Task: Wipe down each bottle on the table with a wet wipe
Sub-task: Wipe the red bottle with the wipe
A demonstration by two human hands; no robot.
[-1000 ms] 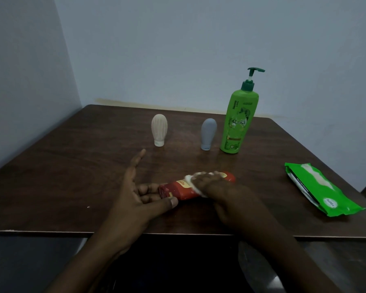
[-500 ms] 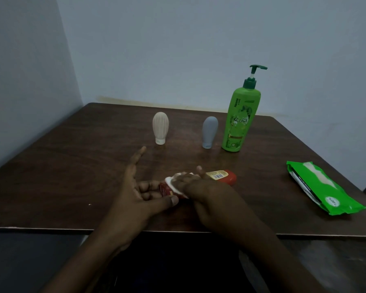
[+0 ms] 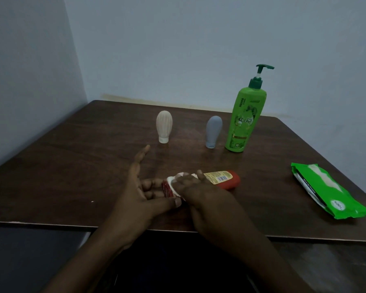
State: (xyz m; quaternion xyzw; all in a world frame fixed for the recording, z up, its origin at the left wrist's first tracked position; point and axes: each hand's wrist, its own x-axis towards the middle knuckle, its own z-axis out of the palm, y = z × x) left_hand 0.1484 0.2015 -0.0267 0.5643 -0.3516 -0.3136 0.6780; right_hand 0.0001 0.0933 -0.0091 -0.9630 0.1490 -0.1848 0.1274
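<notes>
Right hand (image 3: 201, 193) has slid the wet wipe (image 3: 173, 183) along the red tube (image 3: 222, 179) from mid-body a second ago to the crimped end, and sits about where it was half a second ago; the tube's yellow barcode label now shows. The tube lies flat on the brown table (image 3: 51, 166) near the front edge, cap end away from the left hand (image 3: 140, 191), crimped end toward it. Right fingers curl over the white wipe and press it onto the tube, with the thumb tip showing on the tube's far side, so the wipe is gripped around the tube. Only a bunched bit of wipe shows between the fingers. Left hand pinches the tube's crimped end between the thumb on the near side and the curled middle fingers behind it; the index finger sticks out straight, off the tube, pointing toward the back of the table. The two hands touch at the crimped end. Behind the tube, well apart from it, three bottles stand in a row: a cream ribbed bottle (image 3: 164, 126) cap-down behind the crimped end, a grey bottle (image 3: 213, 132) cap-down behind the cap end, and a green pump bottle (image 3: 244, 123) upright just beside the grey one. A green wipes pack (image 3: 325, 191) lies flat beyond the tube's cap end, well apart from it, near the table's edge.
</notes>
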